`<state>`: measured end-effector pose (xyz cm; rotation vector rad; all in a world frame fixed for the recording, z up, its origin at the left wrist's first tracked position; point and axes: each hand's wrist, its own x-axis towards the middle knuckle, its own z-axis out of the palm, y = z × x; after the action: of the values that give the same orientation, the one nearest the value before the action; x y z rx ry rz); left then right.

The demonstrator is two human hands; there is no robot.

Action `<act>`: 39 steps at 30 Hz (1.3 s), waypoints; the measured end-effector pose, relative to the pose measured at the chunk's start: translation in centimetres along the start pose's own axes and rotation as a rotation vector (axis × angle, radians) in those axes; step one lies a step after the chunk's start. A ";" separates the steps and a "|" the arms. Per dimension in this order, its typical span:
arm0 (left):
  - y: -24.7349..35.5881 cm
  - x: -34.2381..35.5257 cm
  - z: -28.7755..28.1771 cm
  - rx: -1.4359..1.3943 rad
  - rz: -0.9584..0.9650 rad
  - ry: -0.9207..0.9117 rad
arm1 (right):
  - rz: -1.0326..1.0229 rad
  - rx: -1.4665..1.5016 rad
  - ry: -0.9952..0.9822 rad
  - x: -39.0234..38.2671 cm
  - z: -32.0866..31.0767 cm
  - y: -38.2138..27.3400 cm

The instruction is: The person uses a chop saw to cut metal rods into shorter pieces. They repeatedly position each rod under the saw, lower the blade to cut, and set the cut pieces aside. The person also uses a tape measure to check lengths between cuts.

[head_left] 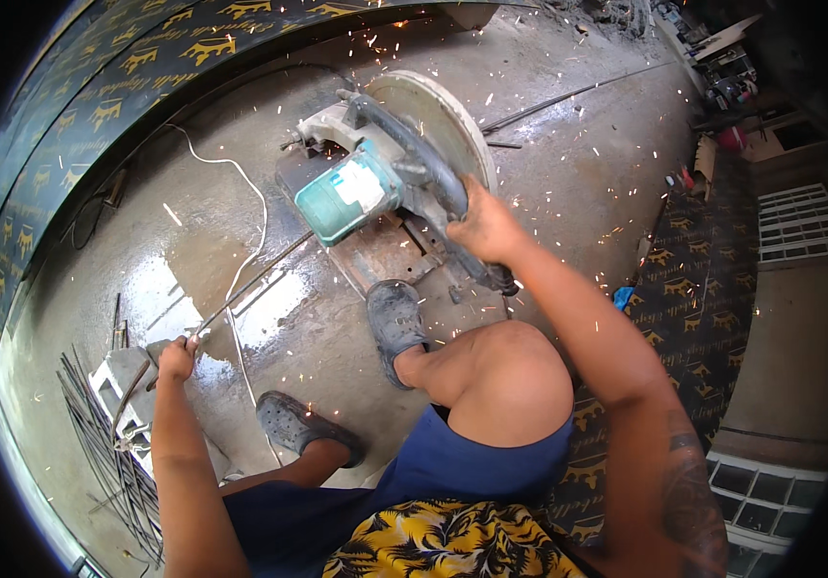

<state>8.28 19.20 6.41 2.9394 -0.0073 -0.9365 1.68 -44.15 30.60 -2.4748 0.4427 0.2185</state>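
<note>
My two hands at a cut-off saw (370, 181), seen from above. My left hand (179, 358) has its fingers curled snugly round a thin metal rod (269, 271), which slants up to the saw; its far end is hidden by the teal motor housing (327, 214). My right hand (486, 226) is wrapped firmly around the saw's dark handle (423, 154), just beside the large disc (457, 120), and sparks (371, 40) scatter widely.

Edges and room: the concrete floor (578, 144) extends on both sides of the saw, bounded at upper left by dark crown-patterned panels (105, 116) and at right by similar sheeting (683, 250). A white cable (263, 214) winds across the wet floor and passes beneath the line of the rod. My right shoe (396, 323) is close against the near edge of the base plate (385, 255); my left shoe (300, 426) is farther back. Loose rods (110, 443) fan out at lower left, beside pale hollow blocks (130, 371) close to my left hand.

Containers: the blocks' recesses are too dark to read; at upper right, beyond my reach, a pink rounded object (733, 138) may be a vessel, its contents indistinct
</note>
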 end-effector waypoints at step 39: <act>-20.0 -45.6 2.7 -0.541 -1.020 0.611 | 0.020 0.434 0.329 -11.0 -1.4 10.8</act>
<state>-30.74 40.03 29.44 2.4465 1.5631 0.0459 -12.39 -50.31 28.63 -2.0783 0.5826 -0.2588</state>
